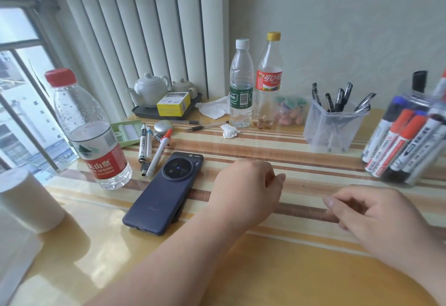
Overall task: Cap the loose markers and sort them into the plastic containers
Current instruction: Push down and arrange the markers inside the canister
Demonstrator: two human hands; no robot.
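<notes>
Head camera looks down at a striped table (241, 269). Closest, the left hand (246, 190) rests on it, curled into a fist, with nothing seen in it. The right hand (376, 211) is curled too, and holds nothing I can see.

Left of the fist lies one dark blue phone (164, 192), face down. One water bottle (93, 132) with a red cap reads "SPRING" on its red label.

At least three loose markers (158, 152) lie just past the phone. On the right, a round clear tub (405, 136) holds many markers with red, blue and black caps. A square clear cup (333, 127) holds about seven black pens.

Far back stand two more bottles: a green-label bottle (241, 88) and a red-label bottle (269, 81) with Chinese writing. Two white teapots (149, 89) sit by one yellow box (173, 103).
</notes>
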